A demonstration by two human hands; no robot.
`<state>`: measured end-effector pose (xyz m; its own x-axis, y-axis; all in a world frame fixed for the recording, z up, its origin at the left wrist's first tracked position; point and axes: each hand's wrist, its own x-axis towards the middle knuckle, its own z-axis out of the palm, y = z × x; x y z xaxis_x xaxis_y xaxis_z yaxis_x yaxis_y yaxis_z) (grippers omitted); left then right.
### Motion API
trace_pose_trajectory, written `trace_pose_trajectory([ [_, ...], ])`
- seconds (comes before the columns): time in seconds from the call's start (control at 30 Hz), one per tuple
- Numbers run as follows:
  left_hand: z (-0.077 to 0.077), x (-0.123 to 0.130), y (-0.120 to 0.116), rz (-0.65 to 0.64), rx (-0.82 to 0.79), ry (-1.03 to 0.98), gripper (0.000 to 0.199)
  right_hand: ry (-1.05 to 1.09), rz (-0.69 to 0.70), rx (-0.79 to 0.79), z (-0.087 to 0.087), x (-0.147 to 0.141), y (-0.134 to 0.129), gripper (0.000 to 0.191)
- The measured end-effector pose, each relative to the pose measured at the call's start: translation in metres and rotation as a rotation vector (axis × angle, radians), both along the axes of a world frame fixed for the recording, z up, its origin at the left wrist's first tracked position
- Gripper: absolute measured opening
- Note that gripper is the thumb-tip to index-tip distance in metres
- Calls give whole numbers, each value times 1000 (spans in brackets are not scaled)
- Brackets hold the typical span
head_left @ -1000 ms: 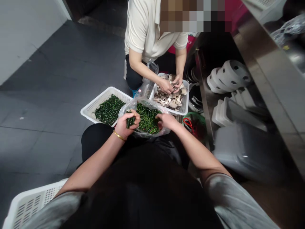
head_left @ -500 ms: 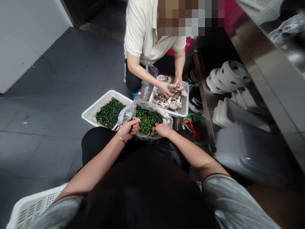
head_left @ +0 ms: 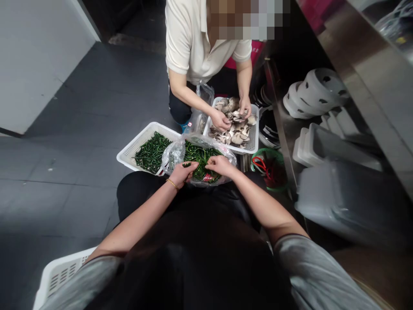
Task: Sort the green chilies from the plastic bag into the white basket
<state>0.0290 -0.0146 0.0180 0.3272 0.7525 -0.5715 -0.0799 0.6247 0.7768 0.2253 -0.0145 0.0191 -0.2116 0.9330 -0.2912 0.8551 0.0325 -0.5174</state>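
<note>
Green peppers sit in a clear bag, its edge just beside the white basket; floor stretches leftward. The left hand curls round some green peppers; the right hand pinches narrowly, contents unclear. Both are closer together than a second ago.

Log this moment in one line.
plastic bag: green peppers inside; left hand: gripping some; right hand: over bag; co-worker's hands: at mushrooms
</note>
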Motion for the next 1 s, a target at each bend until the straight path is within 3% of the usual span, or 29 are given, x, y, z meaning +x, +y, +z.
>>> trace_pose_trajectory([
  [0.17,-4,3,3,-5,163,0,42,391,16,32,12,-30,-16,21],
  [0.33,5,-12,0,-188,221,40,40,655,-165,-210,9,-16,-13,41],
  [0.43,8,-16,-3,-338,319,102,37,659,-86,-340,7,-21,-13,45],
  [0.53,7,-16,-4,-384,357,124,34,499,5,-180,11,-33,-16,46],
  [0.67,7,-10,-2,-248,275,68,35,107,2,262,21,-41,-20,42],
  [0.77,10,-5,-3,-211,195,11,36,-120,32,404,25,-41,-21,43],
  [0.87,15,-3,-6,-219,159,17,34,-278,92,407,26,-36,-18,48],
  [1.0,22,-9,-6,-190,54,-137,31,-505,124,158,18,-16,-8,42],
])
